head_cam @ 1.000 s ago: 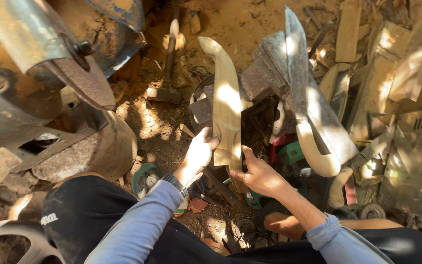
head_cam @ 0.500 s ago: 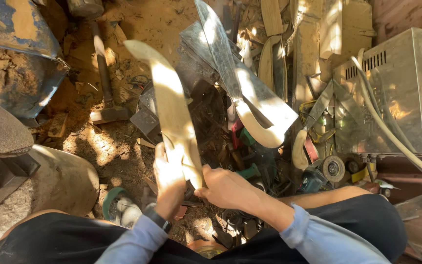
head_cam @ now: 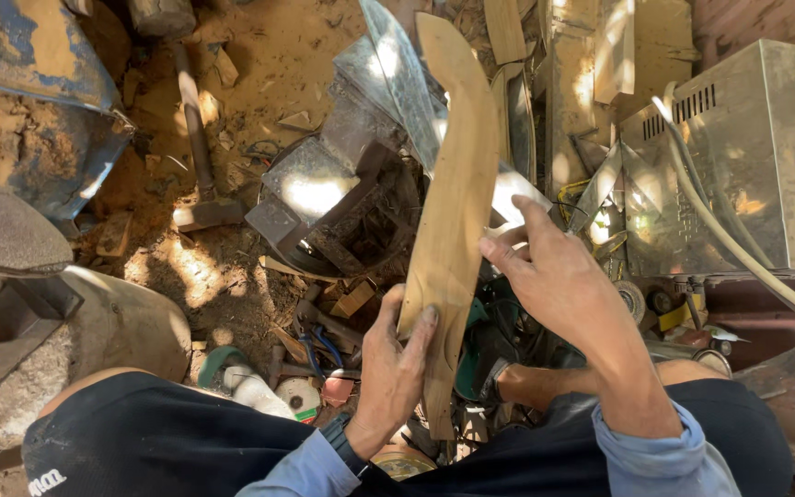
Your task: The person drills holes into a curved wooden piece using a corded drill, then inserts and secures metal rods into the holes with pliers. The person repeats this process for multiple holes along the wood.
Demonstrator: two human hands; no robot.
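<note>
hammer (head_cam: 197, 138) lying in the dirt on the left, then the left hand (head_cam: 396, 368) pinching the lower end of a long curved wooden piece (head_cam: 453, 212), held upright over the scrap; right hand (head_cam: 558, 281) fingers spread, touching its edge

dirt floor (head_cam: 259, 55); hammer (head_cam: 197, 138), wood scraps (head_cam: 351, 299), metal sheets (head_cam: 324, 175), grey metal box (head_cam: 747, 156) on it

Dirt-floor workshop: hammer (head_cam: 197, 138), scrap metal (head_cam: 324, 184).
</note>
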